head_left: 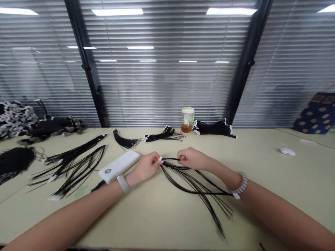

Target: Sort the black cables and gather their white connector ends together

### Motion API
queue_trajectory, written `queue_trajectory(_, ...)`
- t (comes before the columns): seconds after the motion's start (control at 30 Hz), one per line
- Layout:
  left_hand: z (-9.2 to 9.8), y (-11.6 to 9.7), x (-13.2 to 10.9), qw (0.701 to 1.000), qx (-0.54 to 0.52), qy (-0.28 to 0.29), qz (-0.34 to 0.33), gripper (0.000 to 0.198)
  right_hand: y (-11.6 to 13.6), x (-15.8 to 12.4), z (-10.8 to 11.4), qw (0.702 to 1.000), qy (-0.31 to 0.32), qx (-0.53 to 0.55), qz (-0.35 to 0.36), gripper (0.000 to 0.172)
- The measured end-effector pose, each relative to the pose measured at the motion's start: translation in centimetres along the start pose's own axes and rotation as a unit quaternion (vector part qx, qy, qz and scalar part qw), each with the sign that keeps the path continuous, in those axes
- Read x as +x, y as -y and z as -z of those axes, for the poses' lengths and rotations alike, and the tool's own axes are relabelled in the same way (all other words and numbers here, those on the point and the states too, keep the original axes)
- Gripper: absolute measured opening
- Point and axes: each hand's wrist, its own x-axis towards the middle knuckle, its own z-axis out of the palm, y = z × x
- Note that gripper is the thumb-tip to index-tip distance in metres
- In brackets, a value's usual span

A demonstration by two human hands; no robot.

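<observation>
Pinched in my left hand point(148, 166) is the white connector end of a black cable bundle point(183, 186). My right hand point(192, 158) has its fingers closed round a black strand of the same bundle, a short way right of the connector. From there the loose wires fan out over the table toward the lower right. A second white connector point(236, 196) shows at the bundle's far end, by my right wrist. Just left of my left hand lies a white power bank point(119, 165).
More black cables point(75, 157) lie at left, beside dark piles point(15, 160). Along the back sit a small cable bunch point(125, 140), further bundles point(164, 135) point(214, 128) and a lidded jar point(186, 122). At right are a white earbud case point(287, 151) and a dotted bag point(315, 114).
</observation>
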Motion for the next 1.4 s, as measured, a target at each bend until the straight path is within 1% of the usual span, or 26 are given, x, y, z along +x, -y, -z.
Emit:
queue_trajectory(0.07, 0.4, 0.1, -0.7, 1.0, -0.007, -0.003, 0.021, 0.02, -0.1, -0.7, 0.6, 1.0, 0.012, -0.009, -0.006, 0.006)
queue_trajectory(0.13, 0.7, 0.1, -1.1, 0.998, -0.021, -0.011, 0.052, 0.022, -0.6, -1.5, 1.4, 1.0, 0.015, -0.018, -0.021, 0.008)
queue_trajectory(0.2, 0.9, 0.0, -1.2, 0.995, -0.046, -0.021, 0.083, 0.024, -1.5, -2.4, 2.2, 0.999, 0.014, -0.019, -0.045, 0.012)
queue_trajectory(0.27, 1.2, -0.3, -1.2, 0.991, -0.074, -0.029, 0.104, 0.026, -2.6, -3.4, 3.1, 0.997, 0.023, -0.015, -0.073, 0.011)
queue_trajectory(0.3, 1.3, -0.4, -1.2, 0.989, -0.091, -0.033, 0.111, 0.026, -3.1, -3.9, 3.6, 0.996, 0.031, 0.0, -0.089, 0.011)
queue_trajectory(0.33, 1.4, -0.5, -1.2, 0.987, -0.103, -0.034, 0.115, 0.026, -3.6, -4.3, 4.0, 0.993, 0.033, 0.039, -0.105, 0.014)
queue_trajectory(0.37, 1.5, -0.6, -1.1, 0.986, -0.114, -0.035, 0.121, 0.025, -4.0, -4.7, 4.3, 0.987, 0.024, 0.106, -0.119, 0.021)
queue_trajectory(0.4, 1.6, -0.6, -1.1, 0.984, -0.121, -0.035, 0.126, 0.025, -4.3, -5.0, 4.6, 0.972, 0.001, 0.196, -0.129, 0.028)
queue_trajectory(0.43, 1.6, -0.7, -1.1, 0.983, -0.123, -0.034, 0.133, 0.025, -4.5, -5.2, 4.7, 0.946, -0.032, 0.297, -0.13, 0.033)
queue_trajectory(0.5, 1.6, -0.7, -1.1, 0.984, -0.114, -0.025, 0.138, 0.025, -4.4, -5.2, 4.7, 0.87, -0.096, 0.474, -0.094, 0.036)
queue_trajectory(0.53, 1.5, -0.7, -1.1, 0.985, -0.106, -0.021, 0.135, 0.023, -4.2, -5.2, 4.5, 0.84, -0.112, 0.527, -0.061, 0.036)
queue_trajectory(0.57, 1.4, -0.6, -1.2, 0.987, -0.097, -0.024, 0.128, 0.02, -3.9, -5.0, 4.3, 0.82, -0.119, 0.559, -0.03, 0.036)
queue_trajectory(0.6, 1.3, -0.6, -1.2, 0.989, -0.081, -0.03, 0.121, 0.02, -3.6, -4.8, 3.9, 0.809, -0.124, 0.574, -0.007, 0.036)
queue_trajectory(0.63, 1.2, -0.5, -1.2, 0.991, -0.054, -0.04, 0.114, 0.024, -3.2, -4.7, 3.4, 0.806, -0.134, 0.576, 0.005, 0.036)
queue_trajectory(0.67, 1.0, -0.4, -1.2, 0.993, -0.019, -0.052, 0.107, 0.028, -2.9, -4.5, 2.9, 0.81, -0.148, 0.567, 0.007, 0.037)
queue_trajectory(0.7, 0.9, -0.3, -1.2, 0.993, 0.018, -0.062, 0.101, 0.031, -2.5, -4.4, 2.4, 0.821, -0.167, 0.545, -0.001, 0.037)
queue_trajectory(0.8, 0.6, -0.2, -1.3, 0.989, 0.094, -0.079, 0.085, 0.03, -1.7, -4.0, 1.3, 0.887, -0.221, 0.404, -0.025, 0.03)
queue_trajectory(0.87, 0.5, -0.3, -1.4, 0.989, 0.102, -0.079, 0.079, 0.022, -1.2, -3.5, 1.0, 0.923, -0.226, 0.311, -0.028, 0.033)
queue_trajectory(0.93, 0.4, -0.7, -1.4, 0.99, 0.087, -0.075, 0.084, 0.017, -0.5, -2.5, 1.1, 0.941, -0.203, 0.27, -0.015, 0.036)
queue_trajectory(1.0, 0.4, -1.0, -1.3, 0.991, 0.042, -0.078, 0.099, 0.022, 0.3, -1.0, 1.2, 0.956, -0.147, 0.255, 0.006, 0.034)
queue_trajectory(1.1, 0.3, -1.1, -1.3, 0.988, -0.041, -0.09, 0.116, 0.037, 1.7, 1.4, 0.8, 0.972, -0.045, 0.228, 0.044, 0.031)
queue_trajectory(1.17, 0.2, -1.0, -1.4, 0.985, -0.092, -0.089, 0.114, 0.042, 2.6, 2.6, 0.0, 0.975, -0.009, 0.212, 0.066, 0.03)
queue_trajectory(1.2, 0.1, -1.0, -1.4, 0.983, -0.114, -0.084, 0.113, 0.044, 3.0, 3.0, -0.5, 0.976, -0.007, 0.204, 0.074, 0.03)
queue_trajectory(1.27, -0.1, -0.8, -1.6, 0.98, -0.146, -0.068, 0.115, 0.045, 3.6, 3.3, -1.4, 0.978, -0.028, 0.191, 0.08, 0.029)
queue_trajectory(1.33, -0.2, -0.8, -1.7, 0.978, -0.159, -0.052, 0.124, 0.046, 3.9, 3.2, -2.1, 0.979, -0.052, 0.183, 0.078, 0.028)
queue_trajectory(1.4, -0.2, -0.9, -1.8, 0.976, -0.17, -0.037, 0.132, 0.047, 4.1, 3.0, -2.5, 0.978, -0.062, 0.182, 0.075, 0.026)
